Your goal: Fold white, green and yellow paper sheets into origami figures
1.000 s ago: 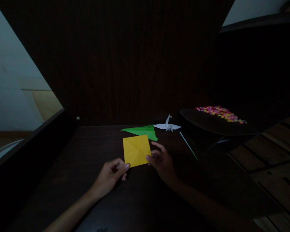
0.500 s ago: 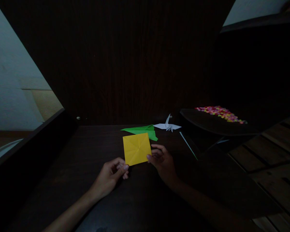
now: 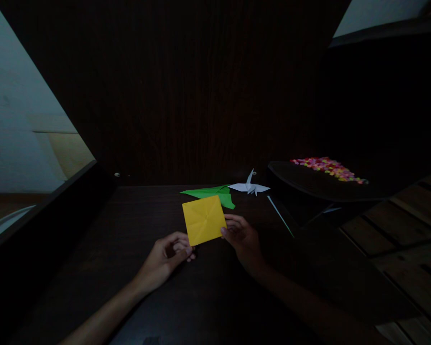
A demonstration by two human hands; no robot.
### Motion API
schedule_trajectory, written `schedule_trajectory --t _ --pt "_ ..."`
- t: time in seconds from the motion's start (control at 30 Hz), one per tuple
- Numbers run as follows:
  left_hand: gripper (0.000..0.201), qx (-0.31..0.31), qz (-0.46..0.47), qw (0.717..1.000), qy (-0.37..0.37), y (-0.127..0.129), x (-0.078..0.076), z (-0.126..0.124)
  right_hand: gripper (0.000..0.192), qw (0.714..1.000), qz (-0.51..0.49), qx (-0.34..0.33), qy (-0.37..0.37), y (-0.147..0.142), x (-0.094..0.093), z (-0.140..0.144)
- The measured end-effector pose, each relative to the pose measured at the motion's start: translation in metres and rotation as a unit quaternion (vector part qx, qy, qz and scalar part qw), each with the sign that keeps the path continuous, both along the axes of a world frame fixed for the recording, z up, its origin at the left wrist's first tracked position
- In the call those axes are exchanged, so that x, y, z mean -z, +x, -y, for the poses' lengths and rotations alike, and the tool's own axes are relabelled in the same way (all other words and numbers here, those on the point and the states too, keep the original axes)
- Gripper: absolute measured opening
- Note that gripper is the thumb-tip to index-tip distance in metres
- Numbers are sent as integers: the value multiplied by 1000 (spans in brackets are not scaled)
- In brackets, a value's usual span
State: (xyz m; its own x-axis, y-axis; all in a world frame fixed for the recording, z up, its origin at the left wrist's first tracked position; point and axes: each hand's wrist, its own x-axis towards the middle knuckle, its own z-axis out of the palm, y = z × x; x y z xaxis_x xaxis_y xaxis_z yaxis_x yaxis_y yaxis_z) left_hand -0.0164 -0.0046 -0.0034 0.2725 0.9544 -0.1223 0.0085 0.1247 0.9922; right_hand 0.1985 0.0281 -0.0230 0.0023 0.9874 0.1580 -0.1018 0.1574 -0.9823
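A square of yellow folded paper (image 3: 204, 219), with crease lines meeting near its middle, is held up above the dark desk (image 3: 129, 220). My right hand (image 3: 243, 242) pinches its lower right corner, thumb in front and the other fingers behind. At the lower left corner, my left hand (image 3: 168, 256) has its thumb and curled fingers closed on the paper's edge. Just behind the yellow square lies a green folded paper shape (image 3: 224, 195), partly covered by it. A white paper crane (image 3: 250, 188) sits to the right of the green paper.
A thin pale strip (image 3: 280, 215) lies on the desk right of my right hand. Pink, red and yellow small pieces (image 3: 328, 168) cover part of a rounded dark shelf (image 3: 294, 182). A raised side board (image 3: 57, 191) bounds the left, and a tall dark panel (image 3: 201, 96) the back.
The yellow paper has tilted slightly counterclockwise, its right side shifting a little rightward. My left hand has slid slightly right along the paper's lower left corner.
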Motion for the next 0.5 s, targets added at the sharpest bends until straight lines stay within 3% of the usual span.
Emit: schedule_trajectory --t 0.23,0.5 --pt "38 -34 96 993 -53 -2 0 -2 29 999 0 -35 -19 -1 0 3" --pt "33 -73 72 992 -78 -5 -3 -6 25 999 15 -49 -14 0 6 3"
